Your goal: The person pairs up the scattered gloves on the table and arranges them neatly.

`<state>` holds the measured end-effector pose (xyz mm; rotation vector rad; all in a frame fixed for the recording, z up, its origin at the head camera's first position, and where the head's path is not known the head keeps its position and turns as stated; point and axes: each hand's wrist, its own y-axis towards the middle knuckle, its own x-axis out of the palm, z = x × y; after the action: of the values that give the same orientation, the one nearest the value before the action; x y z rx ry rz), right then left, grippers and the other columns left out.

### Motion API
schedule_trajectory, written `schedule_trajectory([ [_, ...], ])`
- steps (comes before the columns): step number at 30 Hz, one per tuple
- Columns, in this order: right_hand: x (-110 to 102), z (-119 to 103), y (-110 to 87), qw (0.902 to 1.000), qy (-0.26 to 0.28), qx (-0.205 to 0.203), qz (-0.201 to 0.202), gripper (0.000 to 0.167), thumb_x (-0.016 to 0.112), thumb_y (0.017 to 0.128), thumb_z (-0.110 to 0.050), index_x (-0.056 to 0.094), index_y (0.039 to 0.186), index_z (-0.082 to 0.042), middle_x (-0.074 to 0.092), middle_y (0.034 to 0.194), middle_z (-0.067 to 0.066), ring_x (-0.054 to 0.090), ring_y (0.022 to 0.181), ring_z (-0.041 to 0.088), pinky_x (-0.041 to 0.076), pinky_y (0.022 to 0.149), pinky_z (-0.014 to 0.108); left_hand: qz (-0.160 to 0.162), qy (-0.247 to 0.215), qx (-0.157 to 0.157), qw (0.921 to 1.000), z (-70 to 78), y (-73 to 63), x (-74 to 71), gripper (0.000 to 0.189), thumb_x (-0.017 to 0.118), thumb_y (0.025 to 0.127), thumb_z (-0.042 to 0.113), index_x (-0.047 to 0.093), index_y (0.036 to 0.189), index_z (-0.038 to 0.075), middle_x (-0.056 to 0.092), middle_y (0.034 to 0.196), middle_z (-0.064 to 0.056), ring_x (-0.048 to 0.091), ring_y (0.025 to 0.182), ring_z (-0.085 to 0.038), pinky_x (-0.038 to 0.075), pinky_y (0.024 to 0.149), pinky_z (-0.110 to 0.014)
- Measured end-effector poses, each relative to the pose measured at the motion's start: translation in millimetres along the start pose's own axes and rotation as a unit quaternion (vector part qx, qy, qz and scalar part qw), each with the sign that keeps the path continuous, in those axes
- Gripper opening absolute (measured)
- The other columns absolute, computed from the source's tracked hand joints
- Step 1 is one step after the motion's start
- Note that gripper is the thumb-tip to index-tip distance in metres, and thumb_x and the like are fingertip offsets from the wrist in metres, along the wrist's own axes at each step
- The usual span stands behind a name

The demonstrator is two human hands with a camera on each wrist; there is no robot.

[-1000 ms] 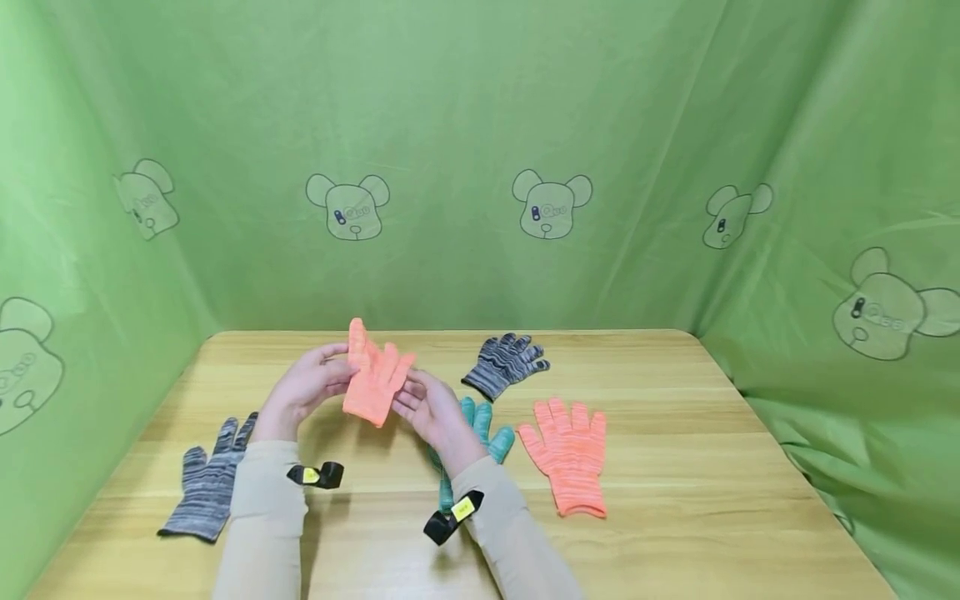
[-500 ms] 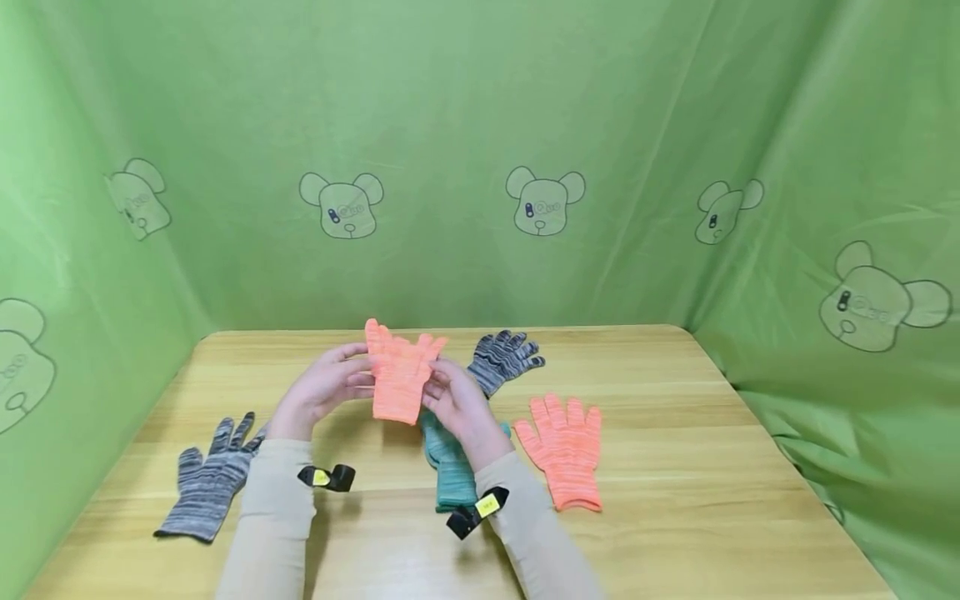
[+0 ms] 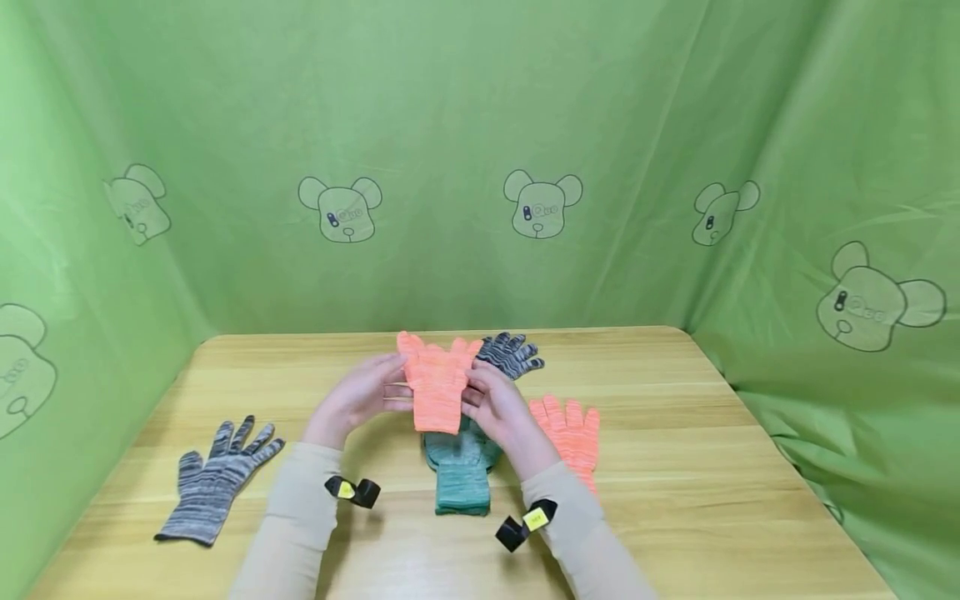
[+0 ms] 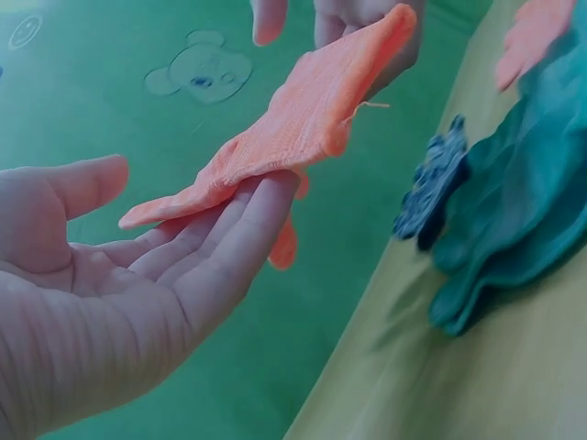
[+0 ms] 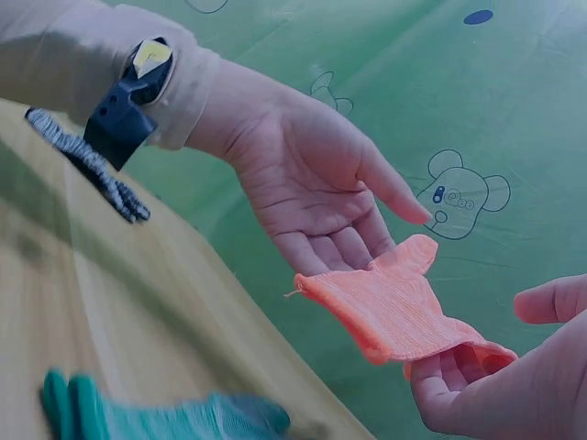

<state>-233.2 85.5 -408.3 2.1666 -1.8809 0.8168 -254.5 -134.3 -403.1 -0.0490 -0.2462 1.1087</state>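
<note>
An orange knitted glove [image 3: 438, 387] is held up off the table, its cuff towards the person. My left hand [image 3: 363, 393] supports it from the left, palm up, fingers extended beneath it and thumb apart, as the left wrist view shows. On the other side my right hand [image 3: 498, 404] carries it on its fingers, with the thumb clear of the cloth in the right wrist view. Directly below lies a teal knitted glove [image 3: 462, 483], its finger end partly hidden by the orange glove; its layered cuff suggests a stack, but I cannot tell.
A grey-black striped glove [image 3: 213, 487] lies at the table's left. Another striped glove [image 3: 512, 354] is at the back, partly covered. A second orange glove [image 3: 573, 437] lies right, partly behind the right forearm. Green cloth [image 3: 450, 275] walls the wooden table [image 3: 712, 500].
Both hands have moved right with the orange glove, from left of the teal glove to above it. The glove has turned to face flatter, cuff nearer. The left striped glove's fingers are now uncovered.
</note>
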Motion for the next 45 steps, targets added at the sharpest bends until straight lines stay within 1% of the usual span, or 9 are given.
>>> schedule_trajectory([
  [5,-17.2,-6.5,-9.6,0.9996,-0.026,0.002,0.009,0.064,0.046,0.097,-0.009,0.017,0.154,-0.005,0.045,0.108,0.003,0.046,0.091,0.013,0.042,0.090,0.032,-0.021,-0.011,-0.006,0.9997,-5.3,6.8,16.6,0.052,0.040,0.105,0.031,0.036,0.145,-0.002,0.066,0.106,-0.004,0.068,0.084,-0.016,0.060,0.085,-0.036],
  [9,-31.5,-12.4,-19.0,0.9992,-0.036,0.002,0.016,0.063,0.047,0.097,-0.009,0.019,0.153,-0.005,0.046,0.097,-0.003,0.044,0.090,0.012,0.039,0.091,0.033,-0.028,-0.018,-0.014,0.9993,-8.9,11.5,31.4,0.053,0.039,0.105,0.031,0.033,0.147,-0.001,0.062,0.116,-0.011,0.067,0.087,-0.017,0.059,0.088,-0.037],
  [14,-49.7,-20.0,-28.9,0.9982,-0.052,0.010,0.026,0.062,0.046,0.098,-0.010,0.018,0.153,-0.006,0.042,0.103,-0.002,0.044,0.090,0.012,0.040,0.091,0.032,-0.035,-0.016,-0.022,0.9990,-15.0,16.3,49.9,0.057,0.037,0.105,0.034,0.026,0.151,0.001,0.050,0.138,-0.024,0.067,0.096,-0.019,0.056,0.095,-0.040],
  [18,-63.8,-25.5,-33.8,0.9980,-0.056,0.014,0.026,0.056,0.045,0.098,-0.010,0.022,0.149,-0.007,0.043,0.100,-0.002,0.045,0.087,0.011,0.043,0.085,0.027,-0.035,-0.026,-0.020,0.9988,-19.9,20.8,63.0,0.056,0.036,0.106,0.035,0.028,0.151,0.003,0.045,0.143,-0.027,0.065,0.102,-0.021,0.052,0.101,-0.042],
  [22,-77.0,-30.9,-39.2,0.9980,-0.054,0.020,0.027,0.049,0.045,0.099,-0.011,0.026,0.144,-0.009,0.044,0.097,-0.004,0.045,0.085,0.010,0.043,0.080,0.023,-0.038,-0.041,-0.021,0.9982,-24.1,25.6,77.1,0.056,0.035,0.105,0.037,0.031,0.149,0.003,0.045,0.143,-0.027,0.064,0.106,-0.023,0.050,0.103,-0.041],
  [31,-111.5,-45.7,-54.8,0.9962,-0.082,0.027,0.002,0.046,0.041,0.101,-0.012,0.023,0.144,-0.009,0.054,0.104,-0.004,0.052,0.093,0.009,0.049,0.084,0.023,-0.064,-0.077,-0.035,0.9944,-29.7,30.5,107.6,0.052,0.039,0.105,0.038,0.039,0.145,0.005,0.050,0.138,-0.024,0.064,0.101,-0.022,0.049,0.104,-0.044],
  [36,-133.1,-53.5,-65.3,0.9928,-0.114,0.029,-0.019,0.047,0.039,0.101,-0.011,0.021,0.144,-0.006,0.057,0.105,-0.005,0.054,0.096,0.009,0.049,0.086,0.024,-0.069,-0.087,-0.050,0.9926,-34.3,32.8,124.6,0.053,0.040,0.105,0.034,0.034,0.147,0.004,0.046,0.140,-0.026,0.061,0.111,-0.029,0.048,0.105,-0.047],
  [39,-143.2,-56.7,-71.0,0.9904,-0.133,0.030,-0.020,0.050,0.039,0.101,-0.012,0.019,0.146,-0.004,0.056,0.105,-0.006,0.053,0.097,0.008,0.048,0.088,0.025,-0.069,-0.091,-0.058,0.9917,-38.2,35.3,133.1,0.057,0.042,0.104,0.034,0.028,0.150,0.004,0.045,0.139,-0.027,0.062,0.111,-0.031,0.050,0.103,-0.047],
  [45,-160.3,-58.1,-78.3,0.9836,-0.171,0.044,-0.036,0.051,0.042,0.102,-0.014,0.021,0.146,-0.002,0.059,0.108,-0.005,0.055,0.099,0.011,0.049,0.091,0.029,-0.086,-0.085,-0.065,0.9906,-46.5,37.6,144.8,0.059,0.046,0.103,0.036,0.032,0.148,0.002,0.054,0.130,-0.026,0.065,0.105,-0.029,0.050,0.102,-0.048],
])
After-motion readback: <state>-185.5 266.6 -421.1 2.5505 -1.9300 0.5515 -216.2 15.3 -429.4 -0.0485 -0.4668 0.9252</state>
